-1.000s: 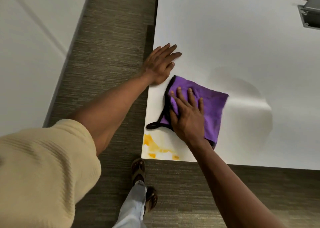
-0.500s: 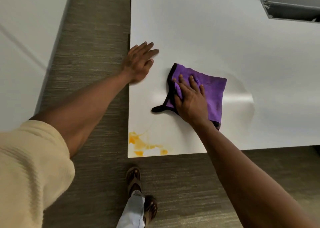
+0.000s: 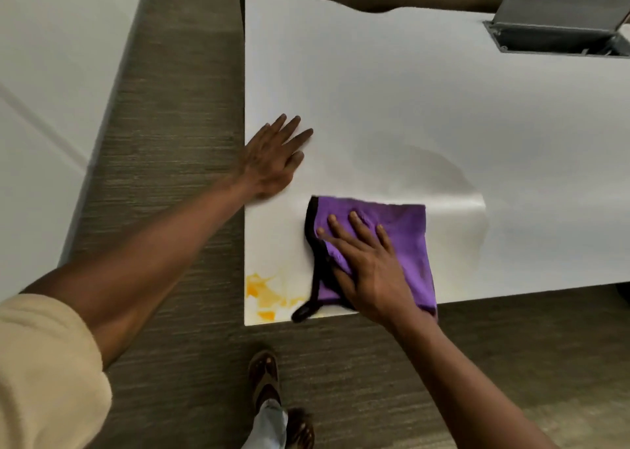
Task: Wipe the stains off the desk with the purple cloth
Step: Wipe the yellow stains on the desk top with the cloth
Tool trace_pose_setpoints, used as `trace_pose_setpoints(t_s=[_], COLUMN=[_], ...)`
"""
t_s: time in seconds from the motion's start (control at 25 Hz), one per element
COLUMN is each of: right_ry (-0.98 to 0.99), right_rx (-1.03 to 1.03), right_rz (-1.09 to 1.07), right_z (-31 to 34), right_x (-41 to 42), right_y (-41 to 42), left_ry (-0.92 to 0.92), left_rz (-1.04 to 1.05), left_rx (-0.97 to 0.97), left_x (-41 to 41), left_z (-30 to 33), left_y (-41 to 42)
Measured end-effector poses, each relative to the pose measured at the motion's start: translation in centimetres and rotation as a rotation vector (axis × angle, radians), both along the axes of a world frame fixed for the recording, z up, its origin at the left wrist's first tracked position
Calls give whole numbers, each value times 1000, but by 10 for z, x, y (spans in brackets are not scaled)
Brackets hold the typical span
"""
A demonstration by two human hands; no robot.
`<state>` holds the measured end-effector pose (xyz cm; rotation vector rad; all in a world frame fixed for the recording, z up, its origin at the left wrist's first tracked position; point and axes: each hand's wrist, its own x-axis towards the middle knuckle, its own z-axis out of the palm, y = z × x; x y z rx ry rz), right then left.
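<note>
Purple cloth (image 3: 392, 244) drawn nearer worktop (image 3: 409, 90) front edge since earlier frame, pressed under flat, spread right hand (image 3: 371, 271); orange stain (image 3: 264, 295) just left at corner; left hand (image 3: 272, 162) flat, farther.

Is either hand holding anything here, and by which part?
Nothing is gripped. The right hand presses flat on the purple cloth, over its left half; the left hand lies flat on the desk.

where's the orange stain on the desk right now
In the head view the orange stain sits at the desk's near left corner, just left of the purple cloth under the right hand, not yet covered.
</note>
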<state>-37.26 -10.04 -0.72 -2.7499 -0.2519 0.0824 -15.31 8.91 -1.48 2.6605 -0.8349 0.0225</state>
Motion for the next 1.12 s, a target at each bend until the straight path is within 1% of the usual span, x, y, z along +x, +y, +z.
trace_pose_setpoints(t_s=[0.2,0.32,0.44,0.6,0.72,0.8,0.92,1.04,1.12], right_ry=[-30,-46,-43,6,39,19,-31,-26,-33], right_rx=[-52,-47,31,29,5,-13,-41,-72,-75], right_rz=[50,36,46,172,220,204,154,72,58], right_z=[-4,-4,-3,4,3,2,-3,2,2], right_x=[98,122,93,2,-24,-5,55,120,125], right_y=[-9,-5,-1,-11,-17,-15,-7,6,12], left_ry=[-38,-24,-4,2,16,-6,-16,-6,0], left_rz=[18,10,20,14,9,26,53,80,80], left_rx=[1,-17,12,114,85,39,-61,-90,-90], left_x=[1,1,0,-9,-7,-1,5,6,5], left_z=[-5,-3,-1,10,6,-1,-6,-6,-3], left_y=[3,3,6,5,4,4,4,3,3])
